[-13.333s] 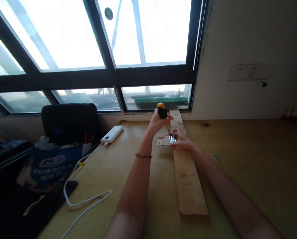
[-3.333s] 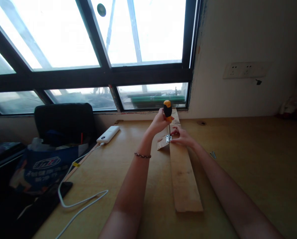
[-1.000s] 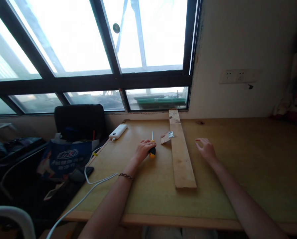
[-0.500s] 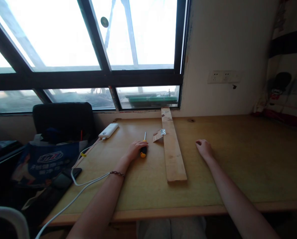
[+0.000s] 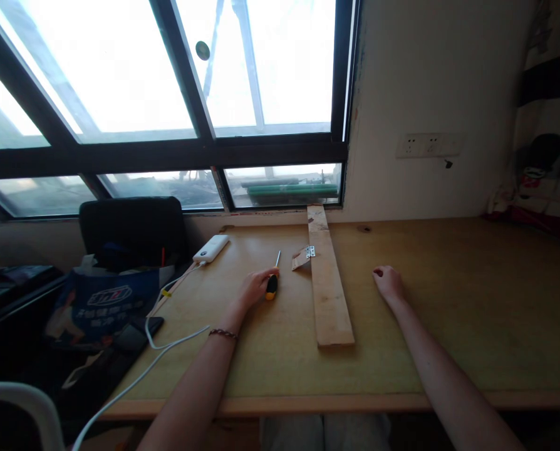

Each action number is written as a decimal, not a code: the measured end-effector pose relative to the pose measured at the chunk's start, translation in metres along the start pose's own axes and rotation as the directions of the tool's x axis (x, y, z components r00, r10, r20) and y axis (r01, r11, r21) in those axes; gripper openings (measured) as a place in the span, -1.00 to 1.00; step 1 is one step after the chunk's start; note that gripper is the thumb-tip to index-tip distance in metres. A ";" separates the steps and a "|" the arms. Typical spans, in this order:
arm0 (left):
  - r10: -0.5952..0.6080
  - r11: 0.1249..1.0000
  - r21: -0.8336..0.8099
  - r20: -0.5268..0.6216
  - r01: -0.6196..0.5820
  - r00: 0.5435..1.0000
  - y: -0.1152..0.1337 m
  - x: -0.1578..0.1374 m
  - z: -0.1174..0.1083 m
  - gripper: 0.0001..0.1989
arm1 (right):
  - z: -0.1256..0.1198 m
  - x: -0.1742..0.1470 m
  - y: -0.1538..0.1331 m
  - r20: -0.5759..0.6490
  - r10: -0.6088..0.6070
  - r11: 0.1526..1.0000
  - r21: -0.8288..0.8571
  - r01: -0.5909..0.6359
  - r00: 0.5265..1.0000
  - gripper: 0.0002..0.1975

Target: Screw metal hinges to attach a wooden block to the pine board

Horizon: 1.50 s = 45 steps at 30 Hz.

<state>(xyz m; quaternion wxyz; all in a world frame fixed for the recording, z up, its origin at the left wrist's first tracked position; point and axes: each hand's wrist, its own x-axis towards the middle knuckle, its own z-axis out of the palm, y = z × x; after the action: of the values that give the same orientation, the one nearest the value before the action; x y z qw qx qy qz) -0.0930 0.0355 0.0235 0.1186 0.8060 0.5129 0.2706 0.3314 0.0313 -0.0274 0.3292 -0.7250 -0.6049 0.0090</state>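
Note:
My left hand (image 5: 259, 285) is closed around a screwdriver (image 5: 271, 288) with a black and yellow handle, its metal shaft pointing away from me. Right of it, a long wooden board (image 5: 329, 291) runs from near me toward the window. A silver hinge (image 5: 311, 251) sits on the board's left edge and joins it to a small wooden piece (image 5: 300, 259) that sticks out to the left. My right hand (image 5: 389, 283) rests closed on the tabletop, right of the board. Whatever its fingers may hold is hidden.
A white power bank (image 5: 211, 248) with a white cable (image 5: 167, 346) lies at the left of the wooden table (image 5: 472, 313). A black chair (image 5: 132, 232) and a blue bag (image 5: 106, 307) stand left of the table. The window (image 5: 270, 150) and wall border its far side.
The whole view has shifted slightly. My left fingers have moved a little on the screwdriver handle, showing more of its dark grip. My right hand stays closed in about the same place.

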 end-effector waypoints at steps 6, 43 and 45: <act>-0.008 0.998 0.067 -0.024 0.009 1.000 0.021 -0.004 0.000 -0.63 | 0.002 0.000 0.001 -0.008 0.029 0.999 0.028 -0.029 1.000 -0.81; -0.029 0.937 0.334 -0.211 0.100 0.977 0.070 0.045 0.076 -0.33 | 0.006 0.009 0.002 -0.065 0.440 0.642 0.721 -0.263 0.896 -0.68; -0.085 0.944 0.295 -0.216 0.148 0.973 0.066 0.061 0.084 -0.29 | 0.004 0.010 0.001 -0.064 0.461 0.626 0.731 -0.273 0.885 -0.68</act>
<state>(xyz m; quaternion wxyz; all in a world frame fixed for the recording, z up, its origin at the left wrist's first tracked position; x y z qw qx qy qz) 0.0235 0.0675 0.0042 -0.0456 0.7514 0.6051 0.2593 0.3333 0.0421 -0.0275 0.6428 -0.6477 -0.3470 0.2164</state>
